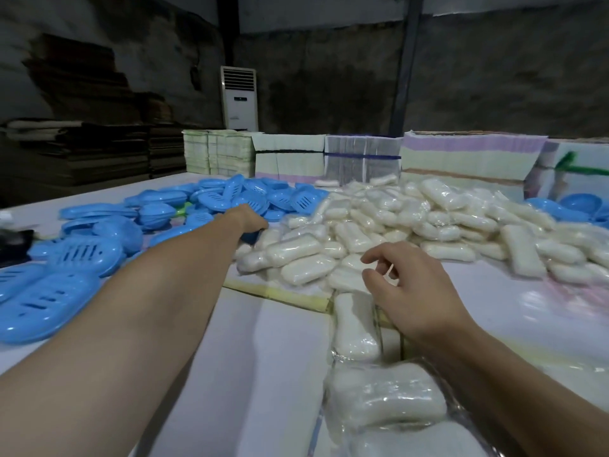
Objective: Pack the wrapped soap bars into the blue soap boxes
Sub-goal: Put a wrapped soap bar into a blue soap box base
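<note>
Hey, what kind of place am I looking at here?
Probably a small packing workshop or warehouse: a heap of wrapped soap bars, piles of blue soap boxes on the table, and stacked flat cartons behind.

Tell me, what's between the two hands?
In the head view, wrapped soap bars from the white pile lie between the left hand and the right hand.

Packing area of a small warehouse or workshop. Shown by bulk heaps of wrapped soap bars [395, 225] and blue soap boxes [230, 196] on a large work table [263, 374], banded stacks of flat printed cartons [362, 159], piled cardboard sheets [82, 143], bare dim walls [494, 77] and a floor-standing air conditioner [239, 97].
</note>
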The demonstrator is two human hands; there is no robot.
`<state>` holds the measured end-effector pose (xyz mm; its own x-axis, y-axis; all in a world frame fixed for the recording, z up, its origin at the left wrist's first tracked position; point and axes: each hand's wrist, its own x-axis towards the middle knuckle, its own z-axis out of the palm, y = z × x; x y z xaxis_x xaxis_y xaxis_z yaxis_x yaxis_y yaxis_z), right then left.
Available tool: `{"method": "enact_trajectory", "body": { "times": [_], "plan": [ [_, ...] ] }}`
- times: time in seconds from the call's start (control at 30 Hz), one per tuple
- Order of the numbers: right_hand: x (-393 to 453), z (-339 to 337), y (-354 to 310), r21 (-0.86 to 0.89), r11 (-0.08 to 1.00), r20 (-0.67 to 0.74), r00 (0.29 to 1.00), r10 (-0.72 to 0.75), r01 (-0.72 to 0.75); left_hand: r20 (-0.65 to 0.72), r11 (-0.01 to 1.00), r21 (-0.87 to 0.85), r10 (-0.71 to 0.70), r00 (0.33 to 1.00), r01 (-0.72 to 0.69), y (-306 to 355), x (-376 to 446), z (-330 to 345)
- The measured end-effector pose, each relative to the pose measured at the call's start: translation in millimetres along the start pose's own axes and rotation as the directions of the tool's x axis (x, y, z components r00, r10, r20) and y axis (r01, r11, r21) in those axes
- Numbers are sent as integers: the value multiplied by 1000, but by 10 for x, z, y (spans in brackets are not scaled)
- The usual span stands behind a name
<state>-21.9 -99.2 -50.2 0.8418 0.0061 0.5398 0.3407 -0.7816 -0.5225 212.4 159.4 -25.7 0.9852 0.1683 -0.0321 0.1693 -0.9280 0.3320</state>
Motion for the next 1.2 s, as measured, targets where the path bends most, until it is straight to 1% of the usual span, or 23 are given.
{"method": "enact_trajectory", "body": {
  "times": [0.1,0.17,0.3,0.37,0.4,0.47,0.53,0.57,0.63,0.7,0.77,0.87,0.9,0.97,1.0,1.03,1.1,1.17,1.2],
  "plan": [
    [5,1,7,3,1000,-16,1000,-2,2,19,999,-31,-17,1000,18,2,2,-79],
    [9,6,10,-4,1000,-17,1000,-4,4,8,1000,-14,-13,1000,14,2,3,-100],
    [17,12,27,-4,1000,-21,1000,12,-12,-91,991,114,76,993,-65,21,23,-93],
    [23,7,34,8,1000,-32,999,21,-20,-157,978,174,140,978,-113,54,17,-101],
    [26,3,36,16,1000,-40,999,25,-24,-190,975,174,173,966,-140,93,-1,-111],
    [31,-2,37,24,999,-52,998,32,-30,-245,971,77,238,940,-226,225,-84,-127],
    [43,-19,40,17,999,-59,998,38,-37,-284,926,-117,316,905,-360,400,-230,-133],
    [51,-31,40,11,999,-61,997,40,-39,-307,875,-219,359,881,-433,486,-334,-129],
    [56,-72,37,8,999,-74,996,43,-43,-360,740,-382,433,826,-554,643,-607,-104],
    [68,-147,37,26,998,-119,991,56,-53,-385,616,-479,494,780,-626,791,-924,-63],
    [83,-245,39,69,996,-193,979,70,-57,-368,516,-564,541,756,-644,909,-1226,6],
    [120,-448,68,188,977,-311,938,155,-100,-289,422,-681,596,749,-598,1046,-1617,117],
    [124,-522,91,230,966,-342,920,191,-115,-258,387,-715,627,735,-582,1075,-1735,153],
    [118,-666,150,290,945,-386,886,258,-149,-205,321,-758,709,675,-568,1112,-1954,236],
    [110,-722,179,310,936,-396,872,288,-168,-180,321,-753,740,649,-575,1110,-2052,289],
    [101,-766,202,322,928,-402,861,312,-186,-158,344,-722,763,627,-601,1101,-2137,342],
    [90,-818,228,322,924,-405,851,333,-209,-130,397,-618,799,587,-678,1055,-2250,452],
    [91,-846,244,315,922,-377,862,338,-224,-98,411,-564,828,553,-716,1016,-2295,543],
    [87,-852,243,292,929,-341,882,325,-229,-94,402,-559,839,537,-725,987,-2303,567]
  ]
}}
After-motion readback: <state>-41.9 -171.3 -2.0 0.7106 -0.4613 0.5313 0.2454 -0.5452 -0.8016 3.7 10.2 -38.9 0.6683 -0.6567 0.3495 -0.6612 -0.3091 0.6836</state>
